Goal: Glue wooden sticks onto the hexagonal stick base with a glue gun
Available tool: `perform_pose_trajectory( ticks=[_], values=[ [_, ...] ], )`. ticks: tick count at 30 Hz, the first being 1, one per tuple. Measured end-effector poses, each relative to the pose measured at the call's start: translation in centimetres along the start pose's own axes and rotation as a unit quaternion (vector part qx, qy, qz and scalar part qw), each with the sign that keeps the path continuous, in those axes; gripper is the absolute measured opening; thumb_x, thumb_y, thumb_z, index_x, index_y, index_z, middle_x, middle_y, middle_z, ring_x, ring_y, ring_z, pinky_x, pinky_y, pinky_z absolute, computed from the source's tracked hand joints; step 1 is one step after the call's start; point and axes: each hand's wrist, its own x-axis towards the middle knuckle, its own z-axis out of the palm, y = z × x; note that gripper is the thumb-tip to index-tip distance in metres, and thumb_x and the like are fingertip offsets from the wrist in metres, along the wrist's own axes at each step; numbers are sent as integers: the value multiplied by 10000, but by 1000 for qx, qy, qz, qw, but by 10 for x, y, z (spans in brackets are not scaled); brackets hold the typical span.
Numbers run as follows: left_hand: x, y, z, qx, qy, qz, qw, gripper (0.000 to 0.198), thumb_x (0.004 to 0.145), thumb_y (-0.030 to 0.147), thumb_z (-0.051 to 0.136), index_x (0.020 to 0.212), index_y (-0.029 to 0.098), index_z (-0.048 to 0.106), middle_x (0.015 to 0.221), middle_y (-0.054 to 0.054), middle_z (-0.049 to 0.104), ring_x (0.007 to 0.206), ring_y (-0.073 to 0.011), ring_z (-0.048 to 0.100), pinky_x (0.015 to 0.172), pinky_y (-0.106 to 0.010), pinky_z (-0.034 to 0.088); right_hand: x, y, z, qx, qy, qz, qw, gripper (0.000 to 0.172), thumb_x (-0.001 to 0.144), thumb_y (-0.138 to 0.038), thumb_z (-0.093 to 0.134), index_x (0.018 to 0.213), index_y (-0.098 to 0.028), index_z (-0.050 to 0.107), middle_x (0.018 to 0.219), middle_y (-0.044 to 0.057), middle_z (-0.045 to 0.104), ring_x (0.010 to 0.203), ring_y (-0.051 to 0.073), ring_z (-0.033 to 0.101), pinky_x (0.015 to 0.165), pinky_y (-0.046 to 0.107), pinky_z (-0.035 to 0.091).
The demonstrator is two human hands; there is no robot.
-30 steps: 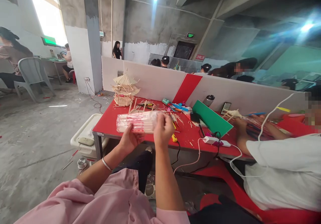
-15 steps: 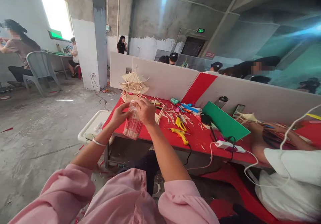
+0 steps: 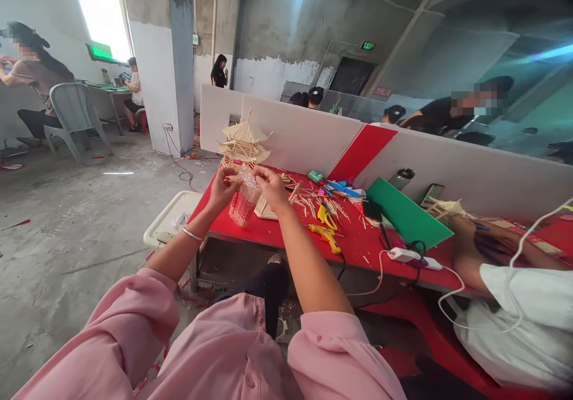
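Observation:
A clear plastic bag of thin wooden sticks [image 3: 242,209] hangs upright at the near edge of the red table. My left hand [image 3: 224,186] pinches one side of the bag's crinkled top, and my right hand [image 3: 271,187] pinches the other side. Both hands are closed, with the plastic spread between them. Behind the bag stands a pagoda model [image 3: 244,140] built of sticks. Just right of the bag, a flat stick piece [image 3: 265,207] lies partly hidden by my right hand.
Loose sticks litter the red table [image 3: 286,228]. To the right lie a yellow glue gun [image 3: 326,237], yellow-handled pliers [image 3: 326,216], a green board [image 3: 409,212] and a power strip [image 3: 414,258] with cables. A co-worker's sleeve [image 3: 526,286] is at far right. A white stool [image 3: 172,215] stands left.
My hands have moved apart, stretching the bag's top between them. The bag has shifted up and hangs straighter, nearer the table. The whole view has turned slightly.

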Motion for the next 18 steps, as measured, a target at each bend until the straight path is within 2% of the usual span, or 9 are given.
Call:
perform_pose_trajectory(
  ticks=[3, 5, 6, 10, 15, 18],
  values=[
    [-4, -2, 4, 23, -5, 23, 999, 273, 673, 261, 803, 904, 199, 671, 810, -1, 673, 599, -88, 581, 497, -168, 431, 1, 0, -1, 10, -40, 5, 999, 326, 780, -426, 681, 979, -186, 776, 1034, 62, 782, 975, 206, 699, 920, 356, 533],
    [-4, -3, 5, 21, -29, 14, 999, 228, 717, 297, 763, 910, 197, 694, 718, 3, 641, 600, -109, 576, 472, -174, 430, 1, -2, -1, 14, -62, 6, 998, 297, 781, -401, 679, 970, -196, 783, 1022, 51, 787, 969, 213, 706, 916, 365, 537],
    [-4, -3, 5, 17, -39, 12, 999, 220, 732, 318, 743, 909, 195, 703, 736, -7, 649, 603, -115, 577, 456, -180, 433, 1, -3, -2, 15, -70, 6, 997, 285, 783, -389, 680, 970, -201, 785, 1021, 48, 788, 968, 216, 708, 916, 370, 538],
    [3, -3, 4, 36, -57, 35, 997, 235, 747, 383, 709, 871, 185, 693, 1079, -72, 696, 622, -104, 609, 409, -192, 429, 3, -7, -6, 11, -89, 0, 996, 229, 778, -318, 690, 954, -208, 788, 1015, 43, 789, 978, 222, 707, 935, 379, 534],
    [10, -4, 6, 63, -56, 53, 995, 292, 711, 413, 770, 807, 168, 643, 1150, -85, 668, 574, -63, 600, 415, -180, 430, 4, -12, -12, -4, -103, -14, 995, 216, 805, -266, 646, 962, -212, 783, 1029, 37, 786, 995, 211, 705, 946, 374, 532],
    [10, -6, 5, 59, -81, 56, 993, 329, 730, 453, 767, 826, 160, 652, 1267, -113, 622, 561, -52, 590, 402, -188, 434, 4, -14, -14, -15, -125, -25, 992, 225, 786, -249, 677, 982, -224, 784, 1047, 29, 786, 1004, 202, 706, 943, 356, 533]
  ],
)
